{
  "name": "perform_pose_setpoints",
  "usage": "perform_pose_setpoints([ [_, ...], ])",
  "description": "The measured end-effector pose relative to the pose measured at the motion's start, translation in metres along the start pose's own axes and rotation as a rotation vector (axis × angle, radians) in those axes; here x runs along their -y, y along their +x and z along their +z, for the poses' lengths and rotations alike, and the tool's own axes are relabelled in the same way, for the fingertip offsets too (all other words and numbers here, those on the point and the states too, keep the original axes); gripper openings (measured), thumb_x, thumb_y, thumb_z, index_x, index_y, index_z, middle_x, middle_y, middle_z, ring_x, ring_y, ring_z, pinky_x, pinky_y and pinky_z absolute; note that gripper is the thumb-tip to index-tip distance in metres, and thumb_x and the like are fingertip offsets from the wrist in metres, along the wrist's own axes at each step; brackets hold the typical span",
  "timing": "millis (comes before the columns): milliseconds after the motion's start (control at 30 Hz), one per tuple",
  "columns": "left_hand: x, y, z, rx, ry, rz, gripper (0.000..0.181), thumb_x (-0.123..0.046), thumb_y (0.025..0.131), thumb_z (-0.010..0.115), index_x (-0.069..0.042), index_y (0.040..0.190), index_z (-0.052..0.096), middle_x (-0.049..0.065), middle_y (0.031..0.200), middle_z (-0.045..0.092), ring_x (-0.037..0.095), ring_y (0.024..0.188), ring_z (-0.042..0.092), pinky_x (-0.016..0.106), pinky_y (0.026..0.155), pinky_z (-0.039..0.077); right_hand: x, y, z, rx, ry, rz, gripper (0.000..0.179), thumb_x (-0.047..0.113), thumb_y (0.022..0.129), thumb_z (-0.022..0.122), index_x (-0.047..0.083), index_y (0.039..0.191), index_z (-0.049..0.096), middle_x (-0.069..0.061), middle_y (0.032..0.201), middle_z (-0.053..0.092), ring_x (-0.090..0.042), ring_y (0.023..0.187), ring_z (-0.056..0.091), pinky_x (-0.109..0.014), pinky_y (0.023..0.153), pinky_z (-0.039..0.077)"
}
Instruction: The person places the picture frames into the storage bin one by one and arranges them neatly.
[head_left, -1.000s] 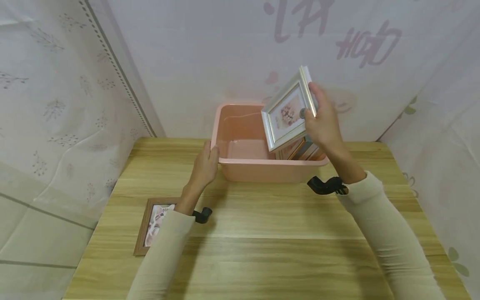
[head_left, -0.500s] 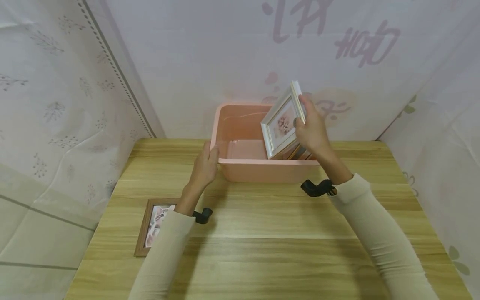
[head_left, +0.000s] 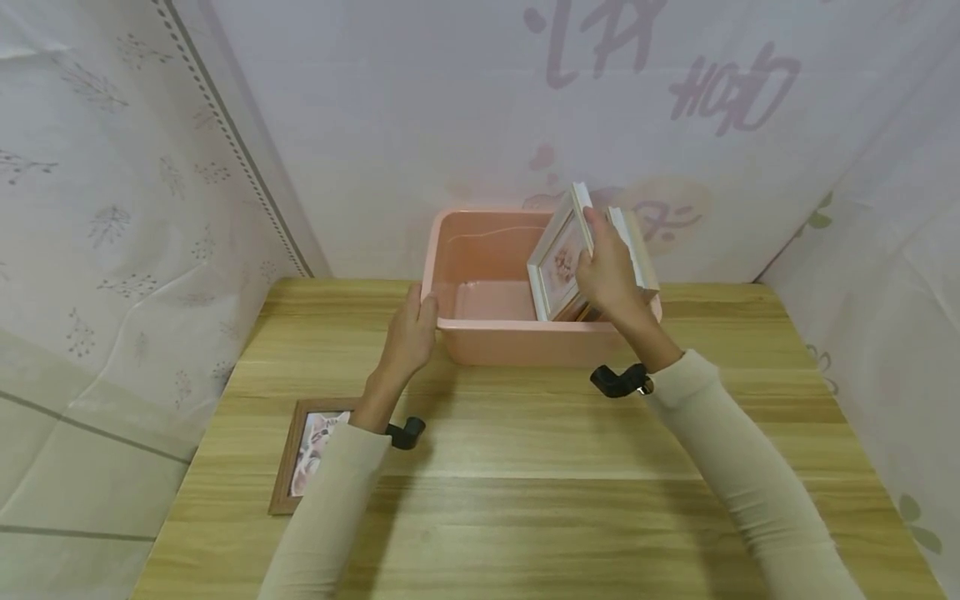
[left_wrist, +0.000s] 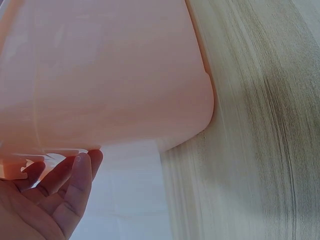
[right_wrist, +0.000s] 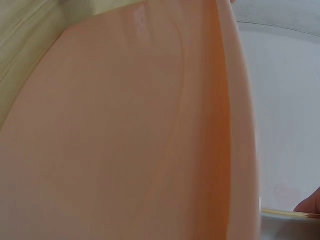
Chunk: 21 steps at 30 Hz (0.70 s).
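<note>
A pink plastic bin (head_left: 532,346) stands at the back of the table. My left hand (head_left: 410,337) grips its rim at the left side; in the left wrist view the fingers (left_wrist: 77,180) curl at the rim's underside. My right hand (head_left: 611,271) holds a white picture frame (head_left: 555,267) with a floral print by its right edge, thumb on the front. The frame leans to the right inside the bin's right half, its lower edge down in the bin. Behind it, other frames (head_left: 633,242) lean at the right end, partly hidden by the hand.
A brown wooden picture frame (head_left: 282,471) with a cat picture lies on the wooden table (head_left: 540,533) at the left, partly under my left forearm. A printed cloth backdrop (head_left: 420,125) hangs right behind the bin.
My right hand has lowered the white picture frame and moved left, so the frame sits deeper in the bin and more upright. The left hand has stayed on the rim.
</note>
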<state>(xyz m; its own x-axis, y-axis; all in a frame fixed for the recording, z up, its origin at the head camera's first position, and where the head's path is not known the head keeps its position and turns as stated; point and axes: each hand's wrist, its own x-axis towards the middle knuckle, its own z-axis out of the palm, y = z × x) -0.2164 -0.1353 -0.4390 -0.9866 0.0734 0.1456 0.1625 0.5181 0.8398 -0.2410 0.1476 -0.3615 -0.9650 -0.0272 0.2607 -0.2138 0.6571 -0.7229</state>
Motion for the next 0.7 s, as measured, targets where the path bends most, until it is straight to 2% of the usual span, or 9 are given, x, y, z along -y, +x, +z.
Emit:
perform_pose_setpoints([
  [100,-0.001,0.001,0.000,-0.004,0.003,-0.003,0.043,-0.039,0.104,0.025,-0.004,0.113,0.048,0.009,0.082,0.048,0.024,0.066,0.043,0.037,0.056,0.039,0.002,0.001,0.003,-0.011,0.006,0.007,0.064,-0.012,0.091,0.036,-0.002,0.153,0.025,-0.022,0.157,0.029,-0.041,0.109,0.050,-0.045,0.101,0.040],
  [200,-0.003,0.003,0.000,-0.010,0.009,0.000,0.044,-0.039,0.104,0.024,-0.004,0.116,0.048,0.010,0.083,0.048,0.025,0.068,0.044,0.037,0.057,0.039,0.005,0.003,0.006,-0.027,-0.001,0.013,0.065,-0.013,0.089,0.036,-0.002,0.153,0.026,-0.023,0.156,0.032,-0.038,0.124,0.044,-0.043,0.090,0.044],
  [300,-0.004,0.004,-0.001,-0.009,0.010,0.000,0.044,-0.039,0.104,0.024,-0.005,0.117,0.048,0.010,0.085,0.049,0.026,0.070,0.046,0.038,0.058,0.040,0.006,0.005,0.010,-0.042,-0.031,0.019,0.066,-0.011,0.089,0.042,-0.003,0.152,0.027,-0.027,0.150,0.038,-0.039,0.113,0.051,-0.043,0.079,0.046],
  [433,-0.005,0.005,-0.001,-0.009,0.015,-0.002,0.044,-0.040,0.103,0.024,-0.005,0.117,0.048,0.011,0.087,0.050,0.027,0.074,0.048,0.039,0.061,0.041,0.004,0.008,0.017,-0.068,-0.076,-0.011,0.063,-0.008,0.088,0.050,-0.008,0.149,0.031,-0.032,0.142,0.044,-0.044,0.114,0.052,-0.051,0.094,0.046],
  [533,-0.005,0.005,-0.001,-0.016,0.007,0.002,0.045,-0.040,0.103,0.025,-0.005,0.120,0.048,0.011,0.087,0.052,0.027,0.074,0.049,0.039,0.062,0.042,0.002,0.009,0.022,-0.081,-0.090,-0.047,0.056,-0.007,0.091,0.046,-0.011,0.145,0.034,-0.034,0.141,0.044,-0.046,0.129,0.045,-0.056,0.105,0.040],
  [700,0.002,0.000,0.001,-0.006,-0.025,0.009,0.044,-0.040,0.104,0.025,-0.006,0.120,0.048,0.010,0.083,0.050,0.025,0.065,0.046,0.038,0.054,0.041,-0.004,0.006,0.034,-0.073,-0.102,-0.050,0.047,-0.005,0.096,0.038,-0.014,0.142,0.037,-0.038,0.131,0.050,-0.049,0.117,0.053,-0.056,0.095,0.047],
])
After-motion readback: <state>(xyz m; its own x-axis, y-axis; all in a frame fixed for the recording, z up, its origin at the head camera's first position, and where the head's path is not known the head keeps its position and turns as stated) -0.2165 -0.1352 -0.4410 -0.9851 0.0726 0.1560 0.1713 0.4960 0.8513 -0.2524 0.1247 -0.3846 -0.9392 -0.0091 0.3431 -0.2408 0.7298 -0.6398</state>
